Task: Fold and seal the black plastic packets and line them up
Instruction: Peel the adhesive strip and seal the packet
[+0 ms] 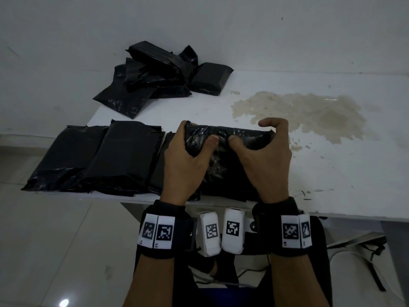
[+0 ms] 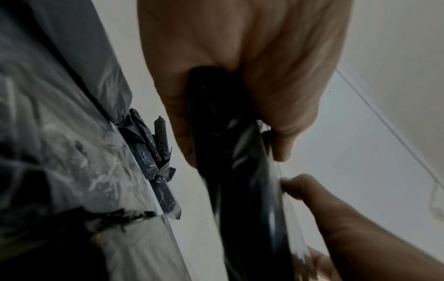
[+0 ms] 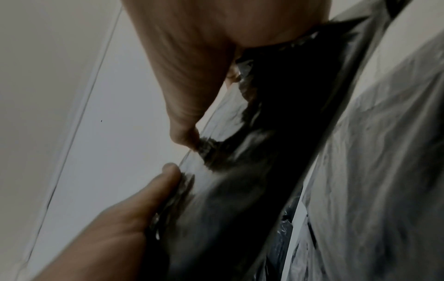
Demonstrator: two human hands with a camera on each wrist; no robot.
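**Pressing down the flap**

White table (image 1: 332, 173), stained at the far right, is carrying all our work. We are gripping the packet (image 1: 230, 132) at its near edge: left hand (image 1: 186, 156) curled round the left end, right hand (image 1: 265, 156) round the right, thumbs pressing the folded flap near the middle. It is looking light, soft and slippery, the film crinkling under our thumbs, so we judge the ends of the fold the best hold. We are counting about three lined-up packets in the row (image 1: 99, 156) just to the left, overlapping, and a heap (image 1: 155, 76) of roughly five farther back; overlaps are hiding the exact number.
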